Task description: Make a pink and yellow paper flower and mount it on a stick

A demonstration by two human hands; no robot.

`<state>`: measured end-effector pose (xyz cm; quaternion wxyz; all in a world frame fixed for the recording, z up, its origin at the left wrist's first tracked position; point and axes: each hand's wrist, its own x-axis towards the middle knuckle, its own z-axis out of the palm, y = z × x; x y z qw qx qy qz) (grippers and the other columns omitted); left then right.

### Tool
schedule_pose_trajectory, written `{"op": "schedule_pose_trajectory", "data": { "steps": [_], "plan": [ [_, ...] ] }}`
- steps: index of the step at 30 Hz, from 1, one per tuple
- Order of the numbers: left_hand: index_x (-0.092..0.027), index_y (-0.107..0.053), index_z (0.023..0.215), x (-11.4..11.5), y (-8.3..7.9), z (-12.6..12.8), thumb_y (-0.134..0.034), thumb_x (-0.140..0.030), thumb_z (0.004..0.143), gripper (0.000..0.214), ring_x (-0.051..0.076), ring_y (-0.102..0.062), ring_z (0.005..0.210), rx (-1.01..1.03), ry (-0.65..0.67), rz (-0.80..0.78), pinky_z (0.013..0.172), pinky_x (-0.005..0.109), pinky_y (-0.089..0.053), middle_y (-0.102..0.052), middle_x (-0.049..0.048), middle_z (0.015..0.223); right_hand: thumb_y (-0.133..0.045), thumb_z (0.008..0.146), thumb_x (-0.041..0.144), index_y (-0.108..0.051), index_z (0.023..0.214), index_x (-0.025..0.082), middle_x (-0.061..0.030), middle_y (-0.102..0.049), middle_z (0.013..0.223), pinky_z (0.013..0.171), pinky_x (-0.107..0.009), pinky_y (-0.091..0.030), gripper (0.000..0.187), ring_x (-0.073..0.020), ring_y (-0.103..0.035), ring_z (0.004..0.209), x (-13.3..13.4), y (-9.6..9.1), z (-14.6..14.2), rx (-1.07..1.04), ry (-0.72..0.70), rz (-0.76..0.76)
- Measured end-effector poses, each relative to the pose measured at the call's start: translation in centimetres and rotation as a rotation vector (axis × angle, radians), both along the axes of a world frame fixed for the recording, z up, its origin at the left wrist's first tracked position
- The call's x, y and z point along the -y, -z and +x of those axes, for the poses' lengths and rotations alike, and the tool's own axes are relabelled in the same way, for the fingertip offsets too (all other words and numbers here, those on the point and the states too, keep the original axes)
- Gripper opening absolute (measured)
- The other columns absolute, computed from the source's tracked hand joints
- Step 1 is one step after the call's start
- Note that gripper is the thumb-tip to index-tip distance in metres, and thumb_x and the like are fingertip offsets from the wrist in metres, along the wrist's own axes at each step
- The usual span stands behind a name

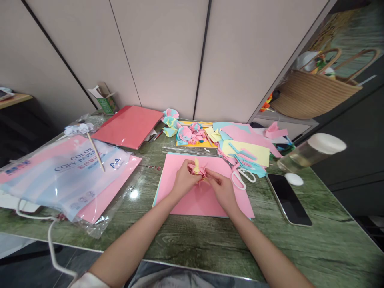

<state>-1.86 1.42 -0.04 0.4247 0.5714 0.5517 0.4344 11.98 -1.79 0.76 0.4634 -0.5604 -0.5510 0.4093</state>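
Note:
Both my hands meet over a pink paper sheet lying on the green table. My left hand is closed around a small paper flower made of pink and yellow pieces. My right hand pinches the same flower from its right side. White-handled scissors lie just right of my right hand.
A plastic pack of colour copy paper with a wooden stick lies at left. A red folder, finished paper flowers and loose paper scraps sit behind. A phone, white lid and jar are at right.

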Motion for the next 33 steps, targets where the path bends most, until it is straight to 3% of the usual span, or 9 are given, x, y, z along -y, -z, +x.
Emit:
{"op": "schedule_pose_trajectory", "data": {
  "steps": [33],
  "plan": [
    [-0.019,-0.05,0.084,0.3,-1.1,0.0,-0.06,-0.008,0.051,0.036,0.008,-0.051,0.054,0.12,-0.055,-0.046,0.049,0.018,-0.038,-0.054,-0.0052,0.065,-0.048,0.078,0.024,-0.057,0.113,0.021,-0.0038,-0.062,0.109,0.086,-0.034,-0.046,0.037,-0.0203,-0.059,0.096,1.5,-0.6,-0.9,0.173,0.001,0.044]
  ]
}}
